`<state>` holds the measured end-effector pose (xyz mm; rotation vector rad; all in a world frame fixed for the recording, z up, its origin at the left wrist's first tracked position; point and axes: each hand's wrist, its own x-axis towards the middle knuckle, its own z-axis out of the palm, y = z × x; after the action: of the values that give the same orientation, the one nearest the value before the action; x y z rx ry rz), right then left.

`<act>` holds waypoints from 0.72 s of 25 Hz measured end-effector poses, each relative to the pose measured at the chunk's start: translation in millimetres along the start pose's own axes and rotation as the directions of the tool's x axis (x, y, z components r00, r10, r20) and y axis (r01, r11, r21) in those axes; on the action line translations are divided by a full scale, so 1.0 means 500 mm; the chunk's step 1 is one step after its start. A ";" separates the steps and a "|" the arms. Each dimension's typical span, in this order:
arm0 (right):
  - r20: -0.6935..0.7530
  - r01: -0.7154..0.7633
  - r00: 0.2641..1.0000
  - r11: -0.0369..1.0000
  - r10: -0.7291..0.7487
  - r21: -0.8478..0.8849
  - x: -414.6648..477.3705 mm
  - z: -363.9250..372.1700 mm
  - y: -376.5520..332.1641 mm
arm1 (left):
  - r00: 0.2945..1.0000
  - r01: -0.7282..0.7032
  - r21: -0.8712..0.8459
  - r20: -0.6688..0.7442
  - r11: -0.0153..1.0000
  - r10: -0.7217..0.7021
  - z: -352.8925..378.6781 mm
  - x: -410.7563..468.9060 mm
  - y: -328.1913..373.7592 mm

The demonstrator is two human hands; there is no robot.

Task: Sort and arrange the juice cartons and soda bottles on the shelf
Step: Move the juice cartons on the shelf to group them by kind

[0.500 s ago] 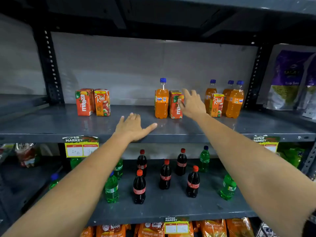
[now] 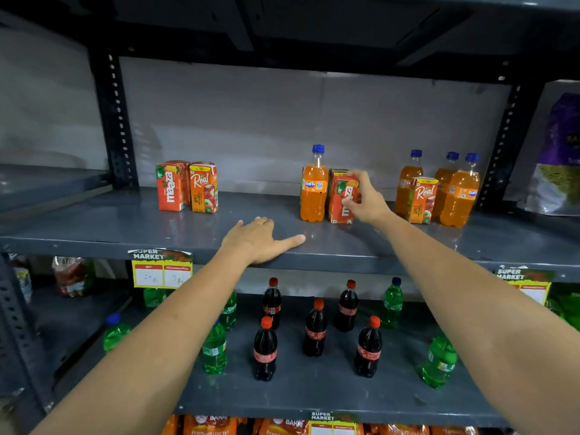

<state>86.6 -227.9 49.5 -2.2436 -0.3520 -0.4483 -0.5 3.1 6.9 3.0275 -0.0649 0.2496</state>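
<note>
Bottom edge: "Premium Leaf Tea" packs (image 2: 213,426). Lower shelf: Coca-Cola bottles (image 2: 314,328) w/ green Sprite bottles (image 2: 214,348) on both sides. "SUPER MARKET" price tag (image 2: 161,268) hangs on upper shelf (image 2: 94,227) front edge. Left hand (image 2: 255,238) flat on that edge, fingers spread, holding nothing. Right hand (image 2: 365,199) pinches Maaza carton (image 2: 342,199), touching Fanta bottle (image 2: 314,186). Wide bare gap left of it, then Maaza + Real cartons (image 2: 186,186). Far right: three Fanta bottles (image 2: 452,189), Real apple carton (image 2: 422,200) in front.

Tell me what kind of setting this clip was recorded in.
Most likely a small grocery shop or a mock-up of one: metal shelving carries "Super Market" price tags, with Fanta bottles, juice cartons and cola bottles stocked in rows.
</note>
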 end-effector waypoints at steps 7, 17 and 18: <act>0.275 0.148 0.943 0.975 -0.190 0.167 -0.056 -0.009 -0.057 | 0.998 -0.019 0.002 -0.053 1.000 0.019 -0.015 -0.037 -0.045; 0.222 0.215 0.954 0.976 -0.203 -0.028 -0.010 0.239 -0.266 | 0.958 0.006 0.255 -0.278 0.967 0.067 -0.026 -0.113 -0.322; 0.195 0.195 0.964 0.979 -0.180 -0.062 0.003 0.260 -0.279 | 0.955 -0.008 0.236 -0.287 0.972 0.078 -0.023 -0.112 -0.330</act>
<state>59.8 -39.5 62.8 -2.3482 -0.6606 -0.3535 -48.9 170.2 -7.7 3.1794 -0.0830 0.7615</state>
